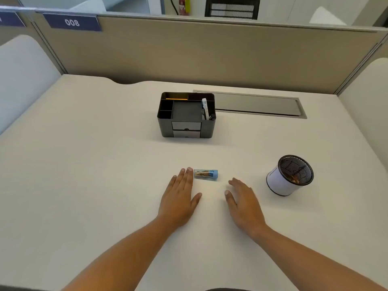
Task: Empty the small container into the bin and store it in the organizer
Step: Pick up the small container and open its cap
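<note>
Reading 008 on partition label (72, 22)

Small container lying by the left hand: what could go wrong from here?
The small container lies on its side on the desk, so a nudge from the left hand could roll it away. The bin stands off to the right with a narrow mouth; tipped contents may miss.

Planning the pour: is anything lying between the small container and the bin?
Nothing visible. The small container lies on its side between both hands, and only bare desk separates it from the bin to its right.
</note>
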A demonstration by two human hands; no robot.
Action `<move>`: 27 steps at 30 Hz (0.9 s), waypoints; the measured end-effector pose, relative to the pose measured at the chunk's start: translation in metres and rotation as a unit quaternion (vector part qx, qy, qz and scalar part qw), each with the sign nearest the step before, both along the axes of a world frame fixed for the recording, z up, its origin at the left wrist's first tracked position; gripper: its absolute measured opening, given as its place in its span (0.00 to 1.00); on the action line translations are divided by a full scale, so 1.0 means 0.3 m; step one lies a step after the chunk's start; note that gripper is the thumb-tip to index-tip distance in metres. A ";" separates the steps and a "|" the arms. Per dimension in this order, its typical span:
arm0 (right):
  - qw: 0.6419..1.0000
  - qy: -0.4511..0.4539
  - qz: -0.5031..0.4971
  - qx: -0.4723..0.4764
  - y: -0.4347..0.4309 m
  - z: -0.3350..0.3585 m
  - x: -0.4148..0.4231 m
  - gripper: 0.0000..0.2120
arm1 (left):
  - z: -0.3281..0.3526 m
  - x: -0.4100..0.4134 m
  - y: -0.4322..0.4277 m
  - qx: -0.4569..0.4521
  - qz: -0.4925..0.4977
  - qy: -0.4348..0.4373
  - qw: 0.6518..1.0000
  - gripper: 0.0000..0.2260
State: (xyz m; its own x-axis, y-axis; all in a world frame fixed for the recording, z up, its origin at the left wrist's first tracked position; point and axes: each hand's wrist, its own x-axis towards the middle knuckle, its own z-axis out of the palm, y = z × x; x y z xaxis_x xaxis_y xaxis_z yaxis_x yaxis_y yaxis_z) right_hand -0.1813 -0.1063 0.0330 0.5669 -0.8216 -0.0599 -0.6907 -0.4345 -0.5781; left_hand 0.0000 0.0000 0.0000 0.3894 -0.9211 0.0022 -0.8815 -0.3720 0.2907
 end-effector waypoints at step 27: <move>0.969 -0.027 0.147 -0.199 0.016 0.293 -0.026 0.18 | 0.259 -0.309 -0.041 -0.131 0.028 0.377 0.916 0.20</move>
